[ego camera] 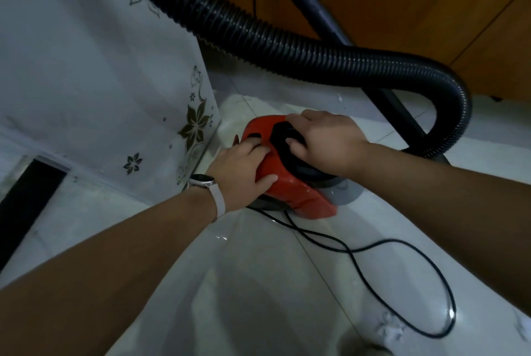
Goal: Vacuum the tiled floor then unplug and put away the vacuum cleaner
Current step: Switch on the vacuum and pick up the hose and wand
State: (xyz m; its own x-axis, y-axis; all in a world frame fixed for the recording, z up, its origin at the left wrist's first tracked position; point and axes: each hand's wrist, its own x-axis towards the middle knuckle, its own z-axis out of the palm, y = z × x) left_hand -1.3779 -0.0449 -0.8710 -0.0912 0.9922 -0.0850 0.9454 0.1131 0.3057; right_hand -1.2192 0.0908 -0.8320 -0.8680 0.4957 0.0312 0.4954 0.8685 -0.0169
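A white panel [86,82] printed with dark flower motifs fills the upper left of the frame. Brown wooden cabinet fronts [402,5] span the upper right. A black strip [26,203] lies at the left edge.

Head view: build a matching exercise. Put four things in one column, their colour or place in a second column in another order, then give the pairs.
1. vacuum cleaner body
2. corrugated hose
3. power cord
4. wristwatch

A. arches overhead, black and ribbed
B. on the left wrist
C. red, under both hands
D. lies looped on the tiled floor

Pairs: 1-C, 2-A, 3-D, 4-B
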